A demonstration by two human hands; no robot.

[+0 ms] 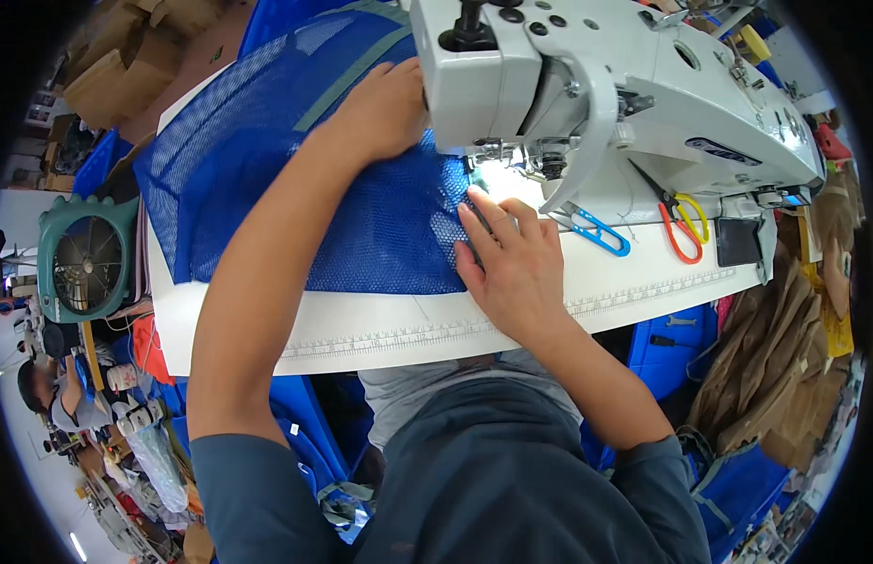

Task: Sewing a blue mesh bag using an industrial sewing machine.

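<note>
Blue mesh fabric (389, 240) with a grey-green strip (347, 80) lies on the white sewing table, its right edge at the needle area of a white sewing machine (634, 85). My left hand (385, 108) reaches across the mesh, beside the left of the machine head. Its fingers are partly hidden there, so their grip does not show. By the lit needle area, my right hand (516, 268) rests palm down with fingers stretched and apart. Its fingertips touch the mesh's right edge. Just right of that hand lie thread snips (601, 233) with a blue handle.
Scissors (683, 226) with red and yellow handles lie under the machine arm. A printed ruler strip (436, 334) runs along the table's front edge. A green fan (87, 258) stands at the left. Brown cloth (761, 352) hangs at the right. Another person (65, 395) sits far left.
</note>
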